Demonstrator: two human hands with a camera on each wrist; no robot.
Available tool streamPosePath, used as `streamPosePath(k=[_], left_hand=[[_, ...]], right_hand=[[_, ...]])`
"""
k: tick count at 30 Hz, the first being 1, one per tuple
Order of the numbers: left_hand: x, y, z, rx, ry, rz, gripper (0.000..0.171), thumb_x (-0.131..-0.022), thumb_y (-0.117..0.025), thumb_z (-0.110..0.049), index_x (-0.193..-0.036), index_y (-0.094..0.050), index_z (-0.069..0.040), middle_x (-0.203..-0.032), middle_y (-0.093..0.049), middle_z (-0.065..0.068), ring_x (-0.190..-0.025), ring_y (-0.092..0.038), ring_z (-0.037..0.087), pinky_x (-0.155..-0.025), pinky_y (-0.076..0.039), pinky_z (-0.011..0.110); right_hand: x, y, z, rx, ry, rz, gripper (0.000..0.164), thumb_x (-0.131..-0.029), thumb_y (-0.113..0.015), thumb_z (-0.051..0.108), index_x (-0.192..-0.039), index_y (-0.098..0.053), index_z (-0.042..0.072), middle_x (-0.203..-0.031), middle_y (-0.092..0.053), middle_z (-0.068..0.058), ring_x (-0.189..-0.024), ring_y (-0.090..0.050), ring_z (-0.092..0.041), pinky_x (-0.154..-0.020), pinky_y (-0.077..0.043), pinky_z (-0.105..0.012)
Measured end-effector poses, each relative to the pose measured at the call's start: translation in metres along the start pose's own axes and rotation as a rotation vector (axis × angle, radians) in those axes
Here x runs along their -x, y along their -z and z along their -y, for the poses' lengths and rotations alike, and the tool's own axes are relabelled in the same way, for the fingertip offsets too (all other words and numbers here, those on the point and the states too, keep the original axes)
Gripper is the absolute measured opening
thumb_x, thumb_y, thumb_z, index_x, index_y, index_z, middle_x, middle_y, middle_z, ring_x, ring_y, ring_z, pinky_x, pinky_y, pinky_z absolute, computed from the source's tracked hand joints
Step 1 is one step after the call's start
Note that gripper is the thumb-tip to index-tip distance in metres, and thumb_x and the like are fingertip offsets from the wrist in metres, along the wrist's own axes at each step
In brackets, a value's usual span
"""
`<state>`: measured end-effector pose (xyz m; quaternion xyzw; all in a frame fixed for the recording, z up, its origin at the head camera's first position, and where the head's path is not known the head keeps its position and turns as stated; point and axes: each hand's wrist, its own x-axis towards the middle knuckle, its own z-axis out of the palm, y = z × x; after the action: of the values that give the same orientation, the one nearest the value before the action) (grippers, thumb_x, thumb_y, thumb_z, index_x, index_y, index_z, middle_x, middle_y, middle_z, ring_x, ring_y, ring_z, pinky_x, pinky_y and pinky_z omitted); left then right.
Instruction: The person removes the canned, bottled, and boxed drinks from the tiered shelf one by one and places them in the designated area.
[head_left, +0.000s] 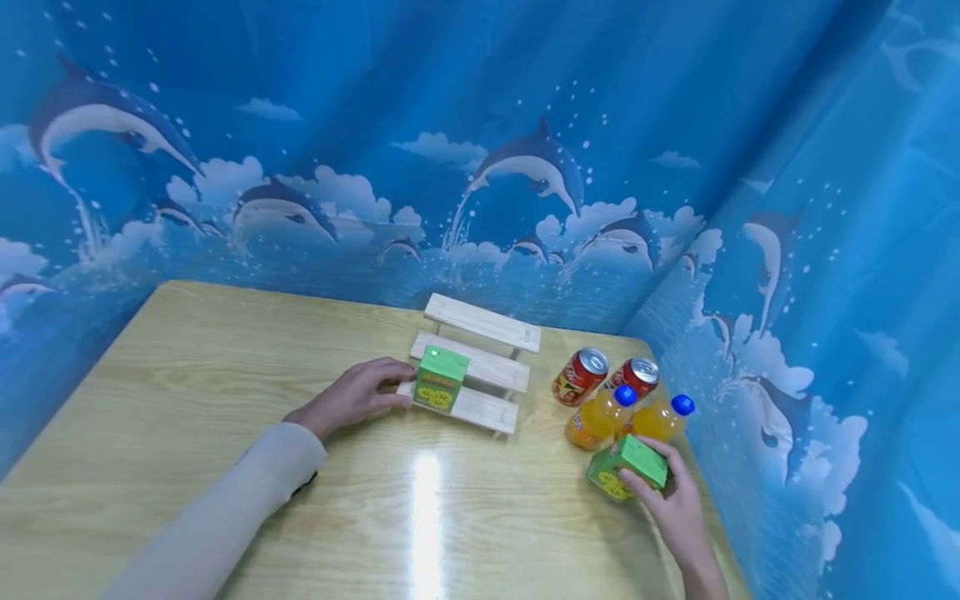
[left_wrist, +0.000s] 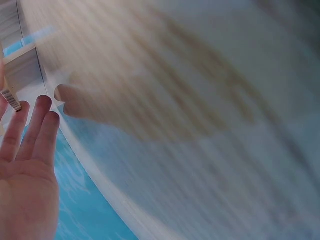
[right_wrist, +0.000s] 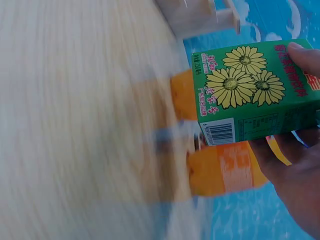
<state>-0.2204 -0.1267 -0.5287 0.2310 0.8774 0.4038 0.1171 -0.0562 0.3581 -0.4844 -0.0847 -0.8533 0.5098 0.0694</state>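
My right hand [head_left: 681, 508] grips a green drink carton [right_wrist: 245, 90] printed with yellow flowers, thumb on one face and fingers on the opposite side. In the head view this carton is in front of two orange-drink bottles. At the left end of a three-step wooden rack [head_left: 483, 321] is my left hand [head_left: 356, 393], its fingers mostly straight. The left wrist view shows the fingertips [left_wrist: 44, 102] right at the rack's edge. A second green carton [head_left: 441, 383] stands upright on the rack's lower steps, just beside the left fingers.
Two red soda cans [head_left: 581, 377] stand to the right of the rack. Nearer me are the bottles of orange drink [head_left: 597, 419] with blue caps. A dolphin-print curtain [head_left: 337, 125] hangs along the back and right edges of the wooden table [head_left: 225, 358].
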Motion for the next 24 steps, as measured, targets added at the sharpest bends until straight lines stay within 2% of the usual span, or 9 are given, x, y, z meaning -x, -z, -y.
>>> streamPosePath(k=[9, 17, 24], left_hand=[[0.000, 0.000, 0.000, 0.004, 0.007, 0.010, 0.064, -0.100, -0.079, -0.040, -0.156, -0.061, -0.014, -0.160, -0.060, 0.009, -0.151, -0.054, 0.034, -0.124, -0.049, 0.056], [-0.001, 0.000, 0.002, 0.001, -0.001, 0.000, 0.063, -0.100, -0.080, -0.038, -0.155, -0.062, -0.013, -0.159, -0.061, 0.010, -0.148, -0.057, 0.035, -0.121, -0.052, 0.056], [-0.001, 0.000, 0.001, 0.005, -0.004, 0.002, 0.062, -0.100, -0.079, -0.038, -0.154, -0.062, -0.012, -0.158, -0.061, 0.010, -0.148, -0.057, 0.035, -0.121, -0.052, 0.056]], right_hand=[[-0.001, 0.020, -0.018, -0.011, -0.092, -0.081, 0.060, -0.102, -0.080, 0.017, -0.155, -0.051, 0.008, -0.132, -0.057, 0.013, -0.109, -0.065, 0.002, -0.087, -0.062, -0.014], [-0.005, 0.028, -0.031, -0.057, -0.080, -0.152, 0.061, -0.101, -0.080, 0.008, -0.154, -0.052, 0.003, -0.128, -0.061, 0.017, -0.107, -0.066, 0.004, -0.087, -0.059, -0.009], [-0.006, 0.033, -0.036, -0.029, -0.139, -0.178, 0.062, -0.100, -0.082, 0.012, -0.155, -0.053, 0.006, -0.126, -0.060, 0.022, -0.104, -0.064, 0.007, -0.085, -0.057, -0.007]])
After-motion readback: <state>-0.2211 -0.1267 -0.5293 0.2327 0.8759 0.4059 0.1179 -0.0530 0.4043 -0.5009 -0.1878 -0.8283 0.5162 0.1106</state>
